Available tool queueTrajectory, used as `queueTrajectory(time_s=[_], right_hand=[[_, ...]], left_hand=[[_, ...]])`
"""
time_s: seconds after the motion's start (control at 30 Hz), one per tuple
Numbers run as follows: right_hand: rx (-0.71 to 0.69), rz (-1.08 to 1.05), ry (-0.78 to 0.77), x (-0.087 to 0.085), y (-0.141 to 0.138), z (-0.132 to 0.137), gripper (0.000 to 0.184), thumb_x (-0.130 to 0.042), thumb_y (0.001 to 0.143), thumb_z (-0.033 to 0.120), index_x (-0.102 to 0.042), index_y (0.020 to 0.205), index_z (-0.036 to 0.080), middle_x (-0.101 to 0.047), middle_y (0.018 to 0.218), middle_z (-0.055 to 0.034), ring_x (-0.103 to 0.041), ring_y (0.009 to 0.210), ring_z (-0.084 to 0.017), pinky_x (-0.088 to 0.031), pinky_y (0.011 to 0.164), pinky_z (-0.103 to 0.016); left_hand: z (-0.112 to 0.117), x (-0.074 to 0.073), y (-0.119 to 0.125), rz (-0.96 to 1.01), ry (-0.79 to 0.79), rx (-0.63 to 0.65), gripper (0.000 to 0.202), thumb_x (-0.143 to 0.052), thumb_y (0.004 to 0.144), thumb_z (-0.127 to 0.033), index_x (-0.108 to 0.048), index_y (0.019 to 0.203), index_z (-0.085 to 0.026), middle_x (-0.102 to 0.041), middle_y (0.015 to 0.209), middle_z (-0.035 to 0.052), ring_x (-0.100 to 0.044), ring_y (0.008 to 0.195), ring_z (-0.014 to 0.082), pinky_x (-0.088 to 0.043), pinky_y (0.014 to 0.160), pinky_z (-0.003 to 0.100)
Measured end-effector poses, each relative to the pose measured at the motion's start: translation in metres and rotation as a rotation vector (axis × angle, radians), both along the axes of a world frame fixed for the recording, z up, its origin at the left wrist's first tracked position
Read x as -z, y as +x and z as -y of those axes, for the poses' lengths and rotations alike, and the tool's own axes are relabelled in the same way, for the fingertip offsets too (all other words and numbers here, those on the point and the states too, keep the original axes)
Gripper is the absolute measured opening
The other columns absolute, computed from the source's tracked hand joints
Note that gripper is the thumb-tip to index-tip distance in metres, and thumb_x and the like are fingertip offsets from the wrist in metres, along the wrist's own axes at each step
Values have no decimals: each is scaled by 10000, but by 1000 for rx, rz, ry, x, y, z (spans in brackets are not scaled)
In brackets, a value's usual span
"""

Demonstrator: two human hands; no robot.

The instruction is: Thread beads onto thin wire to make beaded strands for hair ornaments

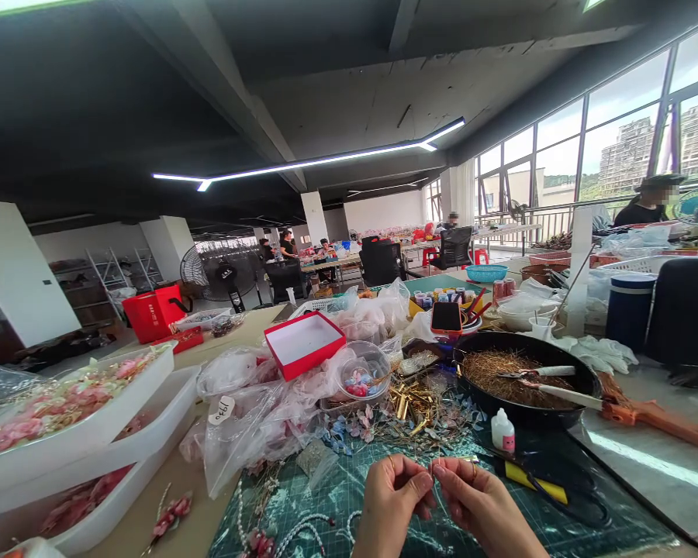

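Observation:
Over the green cutting mat [302, 496], my left hand [392, 496] and my right hand [471, 496] meet fingertip to fingertip, both closed in a pinch. A thin pale strand [439, 496] shows between them; its ends and exact kind are hidden by the fingers. Just beyond lie loose wire stems with small blue and pink flowers [364, 422] and a heap of gold-coloured metal pieces [410, 407]. A small white glue bottle [503, 432] stands upright past my right hand. Braided cords [305, 527] with red flower beads lie left of my left hand.
At right, a black pan [585, 407] holds fine brown wire and tools, near an orange-handled tool [663, 418]. A red box lid [305, 341] rests on plastic bags [256, 434]. Stacked white trays [122, 418] of flowers stand left. Other people sit farther off.

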State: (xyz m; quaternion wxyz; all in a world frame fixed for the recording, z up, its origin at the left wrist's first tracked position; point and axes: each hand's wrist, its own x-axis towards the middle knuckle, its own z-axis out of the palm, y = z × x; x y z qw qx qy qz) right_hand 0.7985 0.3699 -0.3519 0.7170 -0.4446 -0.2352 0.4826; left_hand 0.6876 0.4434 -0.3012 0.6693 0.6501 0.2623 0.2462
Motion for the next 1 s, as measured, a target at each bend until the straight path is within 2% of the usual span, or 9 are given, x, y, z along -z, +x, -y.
queueTrajectory(time_s=[0.27, 0.6, 0.8, 1.0], right_hand=[[131, 199, -85, -10, -4, -3, 380, -674, 534, 515, -601, 643, 158, -435, 389, 68, -323, 316, -53, -207, 320, -206], [113, 215, -53, 0, -4, -4, 349, -637, 604, 501, -561, 619, 161, -483, 436, 52, -356, 325, -45, -219, 315, -183], [78, 214, -32, -14, -1, 2, 291, -595, 687, 452, -553, 657, 166, -442, 469, 66, -327, 370, -35, -215, 354, -184], [85, 289, -31, -24, 5, 7, 267, -562, 730, 419, -552, 670, 158, -432, 498, 64, -325, 402, -43, -241, 382, -190]], left_hand=[[-2, 7, 0, -28, 39, -23, 198, -605, 682, -319, -555, 596, -148, -578, 494, 2, -501, 459, 123, -382, 486, 247], [-3, 2, -2, 31, -83, -61, 201, -574, 714, -337, -527, 653, -152, -608, 522, 10, -505, 460, 109, -399, 500, 238], [-6, 0, -5, -2, -135, 38, 230, -535, 739, -388, -529, 753, -159, -609, 534, -3, -512, 451, 102, -414, 488, 232], [-10, 5, -10, -69, -128, 143, 257, -541, 737, -395, -556, 809, -149, -615, 538, -1, -518, 407, 94, -413, 468, 225]])
